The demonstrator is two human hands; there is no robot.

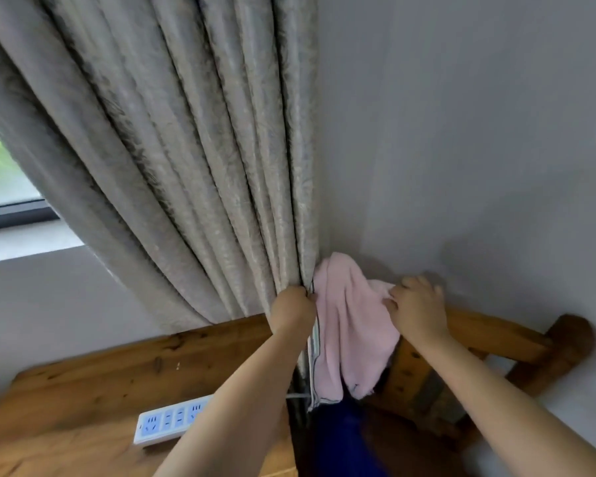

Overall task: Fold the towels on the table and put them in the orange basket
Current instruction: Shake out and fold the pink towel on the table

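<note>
A pink towel (350,325) hangs in the air in front of the wall corner, bunched and drooping, with a dark-stitched striped edge along its left side. My left hand (291,309) grips that left edge at the top, right beside the curtain. My right hand (415,306) pinches the towel's upper right part. The towel's lower end dangles over a dark blue shape (341,438) below. The orange basket is not in view.
A grey patterned curtain (172,160) hangs at left and centre. A wooden table (83,390) below left carries a white and blue power strip (171,420). A wooden frame (489,335) runs along the wall at right. A window (0,180) shows at far left.
</note>
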